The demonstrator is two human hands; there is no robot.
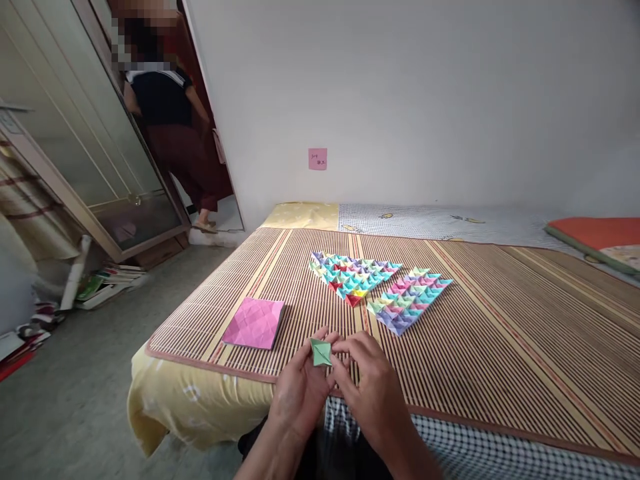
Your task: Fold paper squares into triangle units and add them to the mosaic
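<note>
A small green folded paper (321, 353), roughly square with creases meeting in the middle, is held between my two hands above the mat's front edge. My left hand (303, 387) is turned palm up beneath it, its thumb at the paper's left side. From the right, thumb and forefinger of my right hand (373, 380) pinch the paper's right edge. Beyond my hands lie two groups of folded paper pieces in many colours, the left group (350, 273) and the right group (411, 300). A stack of pink paper squares (254, 323) rests to the left.
A striped bamboo mat (500, 333) covers the bed, with a yellow sheet (200, 400) hanging over its front left. A pink note (317, 159) sticks to the wall. At the far left a person (167, 113) is in the doorway, near a glass door (100, 133).
</note>
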